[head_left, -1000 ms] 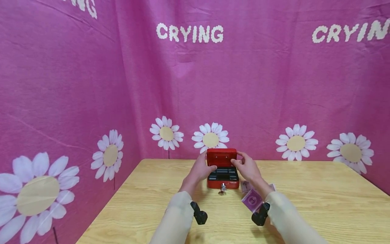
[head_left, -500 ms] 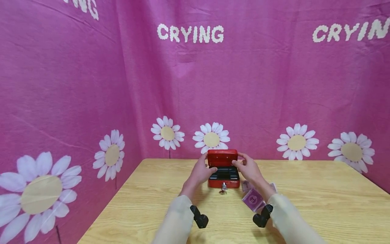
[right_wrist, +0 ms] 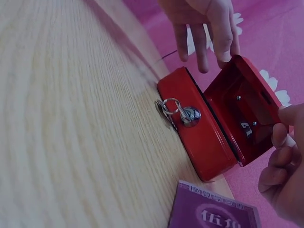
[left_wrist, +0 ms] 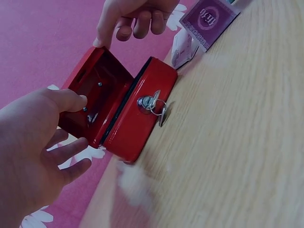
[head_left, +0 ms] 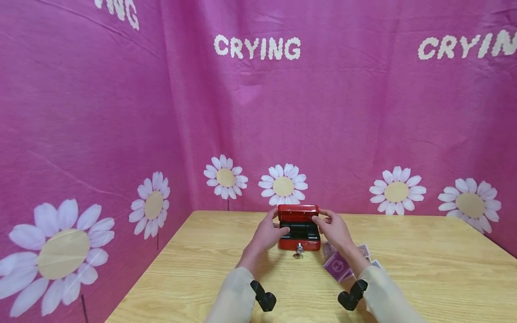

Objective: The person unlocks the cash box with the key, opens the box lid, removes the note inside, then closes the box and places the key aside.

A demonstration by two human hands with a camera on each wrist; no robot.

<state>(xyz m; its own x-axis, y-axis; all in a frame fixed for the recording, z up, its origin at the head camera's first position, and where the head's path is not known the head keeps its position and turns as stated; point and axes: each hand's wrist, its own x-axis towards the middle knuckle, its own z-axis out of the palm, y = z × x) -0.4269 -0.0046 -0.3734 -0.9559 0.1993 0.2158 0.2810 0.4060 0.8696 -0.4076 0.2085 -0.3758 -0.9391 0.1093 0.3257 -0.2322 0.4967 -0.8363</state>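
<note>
A small red metal cash box (head_left: pixel 287 245) stands on the table, its lid (head_left: pixel 298 212) raised and tilted forward over a black compartmented tray (head_left: pixel 300 230). My left hand (head_left: pixel 266 234) pinches the lid's left edge, thumb on the inner side and the other fingers spread loosely behind. On the opposite edge my right hand (head_left: pixel 336 231) pinches the lid between thumb and index finger, remaining fingers curled. A key on a ring (left_wrist: pixel 159 108) sits in the round lock (right_wrist: pixel 191 116) on the box front. From the wrist views the tray is hidden.
Purple printed paper notes (head_left: pixel 337 266) lie right of the box, partly under my right forearm. The wooden table (head_left: pixel 194 278) meets a pink cloth backdrop (head_left: pixel 331 112) with daisies behind and at left. A black camera sits on each wrist.
Both hands have brought the lid forward and down a little, so it stands lower over the box. The head view has shifted slightly.
</note>
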